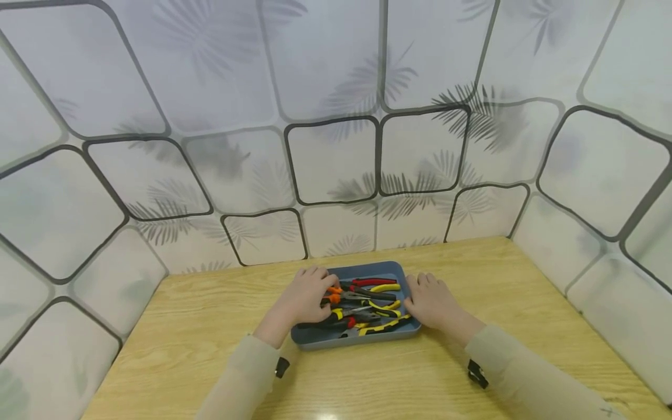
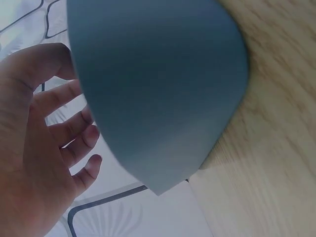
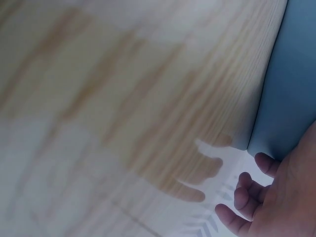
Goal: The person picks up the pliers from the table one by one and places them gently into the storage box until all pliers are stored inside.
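Observation:
A blue-grey tray [image 1: 362, 341] holds several pliers with red, yellow, black and orange handles. My left hand [image 1: 304, 294] reaches over the tray's left rim, its fingers bent above the pliers with orange handles [image 1: 332, 299]. In the left wrist view, the tray's outer wall [image 2: 163, 89] hides some fingertips; the others curve loosely with nothing visible in them. At the tray's right side lies my right hand [image 1: 433, 300], thumb near the rim. The right wrist view shows its relaxed fingers [image 3: 252, 192] beside the tray wall [image 3: 286, 79]. Red-handled pliers [image 1: 374, 282] lie toward the back.
The tray stands on a light wooden table [image 1: 210, 326]. Behind the table and along its sides rise pale walls [image 1: 336, 163] with dark-lined squares and leaf prints. Small black devices [image 1: 476, 373] are strapped at both wrists.

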`<action>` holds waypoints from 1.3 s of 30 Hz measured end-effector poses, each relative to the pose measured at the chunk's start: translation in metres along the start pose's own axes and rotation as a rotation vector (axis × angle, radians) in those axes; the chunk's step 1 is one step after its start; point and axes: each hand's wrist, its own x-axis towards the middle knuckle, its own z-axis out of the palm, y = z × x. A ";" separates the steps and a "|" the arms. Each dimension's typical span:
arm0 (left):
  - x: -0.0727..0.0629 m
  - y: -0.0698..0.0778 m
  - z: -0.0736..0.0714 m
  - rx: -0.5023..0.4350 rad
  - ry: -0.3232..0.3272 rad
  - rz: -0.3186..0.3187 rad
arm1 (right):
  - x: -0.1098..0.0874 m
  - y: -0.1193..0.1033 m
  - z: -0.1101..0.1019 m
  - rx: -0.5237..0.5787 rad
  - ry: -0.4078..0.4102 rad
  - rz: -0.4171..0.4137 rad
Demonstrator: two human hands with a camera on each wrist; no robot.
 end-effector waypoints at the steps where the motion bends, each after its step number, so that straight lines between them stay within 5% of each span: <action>1: -0.001 0.000 0.000 0.003 0.004 0.001 | 0.000 0.001 0.001 -0.003 0.005 -0.003; 12: -0.012 -0.002 -0.002 -0.021 0.028 -0.020 | -0.002 0.001 -0.004 0.006 -0.026 0.022; 21: -0.036 -0.013 -0.002 0.018 0.037 -0.058 | -0.003 -0.001 -0.002 -0.006 -0.019 0.017; 39: -0.083 -0.029 0.002 -0.057 0.051 -0.246 | -0.004 -0.002 -0.005 -0.005 0.008 -0.005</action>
